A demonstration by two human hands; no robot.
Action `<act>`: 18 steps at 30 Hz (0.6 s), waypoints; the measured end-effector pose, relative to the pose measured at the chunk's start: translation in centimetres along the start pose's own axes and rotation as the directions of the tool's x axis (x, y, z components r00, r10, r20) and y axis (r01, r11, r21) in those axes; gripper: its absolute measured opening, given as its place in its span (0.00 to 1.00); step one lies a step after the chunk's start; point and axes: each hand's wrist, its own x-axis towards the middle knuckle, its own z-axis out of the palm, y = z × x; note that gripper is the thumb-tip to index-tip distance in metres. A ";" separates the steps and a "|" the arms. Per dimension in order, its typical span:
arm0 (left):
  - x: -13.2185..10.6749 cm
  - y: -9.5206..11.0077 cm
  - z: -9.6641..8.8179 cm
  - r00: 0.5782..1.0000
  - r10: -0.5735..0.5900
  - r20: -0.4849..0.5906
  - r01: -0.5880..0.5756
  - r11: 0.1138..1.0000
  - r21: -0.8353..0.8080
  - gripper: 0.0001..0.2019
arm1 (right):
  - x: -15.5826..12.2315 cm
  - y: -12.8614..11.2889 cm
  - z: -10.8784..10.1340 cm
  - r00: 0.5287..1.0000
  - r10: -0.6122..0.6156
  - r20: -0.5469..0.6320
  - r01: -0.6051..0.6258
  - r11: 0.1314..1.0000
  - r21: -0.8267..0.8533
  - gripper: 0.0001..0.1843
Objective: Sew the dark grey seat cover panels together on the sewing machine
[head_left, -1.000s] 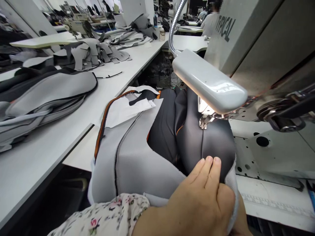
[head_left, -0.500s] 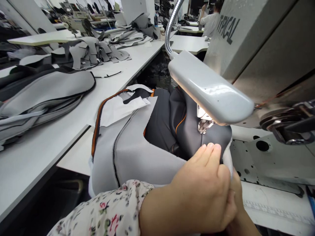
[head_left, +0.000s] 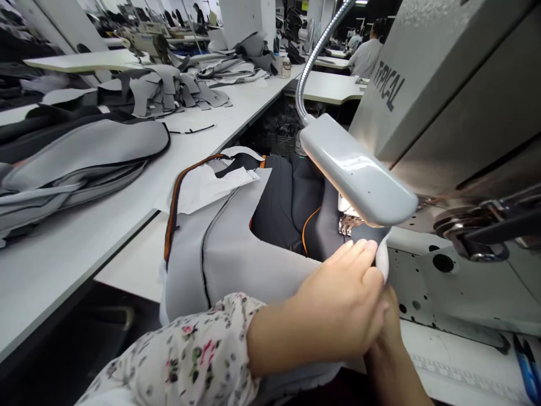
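Two hands, the left hand [head_left: 338, 304] and the right hand [head_left: 387, 318]; one flowered sleeve [head_left: 190, 361]; one cover [head_left: 236, 259]; one lamp [head_left: 359, 169]; two machines, the near sewing machine [head_left: 443, 73] and the far sewing machine [head_left: 143, 42]; one bottle [head_left: 286, 67]; three heaps of grey pieces, the near heap [head_left: 84, 158], the middle heap [head_left: 169, 90] and the far heap [head_left: 240, 56].

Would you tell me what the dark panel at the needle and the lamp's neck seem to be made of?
The dark panel looks like smooth, matte synthetic leather or coated fabric: soft folds, faint sheen. The left hand grips its white, foam-like edge. The lamp's neck looks like flexible metal: ribbed and shiny.
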 end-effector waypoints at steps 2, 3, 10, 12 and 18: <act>-2.0 0.2 -0.9 0.999 -0.047 0.024 0.048 0.998 -0.043 0.21 | -1.1 0.0 0.1 0.999 0.037 -0.005 -0.037 0.999 0.016 0.13; -2.9 0.3 -1.3 0.997 -0.065 0.040 0.067 0.996 -0.062 0.23 | -1.8 0.0 0.1 0.998 0.060 -0.006 -0.060 0.998 0.024 0.13; -3.1 1.2 -1.6 0.998 0.039 0.043 -0.038 0.999 -0.013 0.20 | -5.0 -0.6 -0.2 0.976 0.218 0.007 -0.217 0.970 0.105 0.16; -2.2 1.3 -1.4 0.999 0.041 0.027 -0.041 0.999 -0.005 0.19 | -4.8 -0.9 -0.1 0.985 0.171 -0.024 -0.168 0.981 0.092 0.17; -1.1 0.9 -1.5 0.998 0.012 0.057 -0.009 0.999 -0.052 0.15 | -3.8 -0.4 0.2 0.992 0.124 -0.017 -0.122 0.988 0.094 0.18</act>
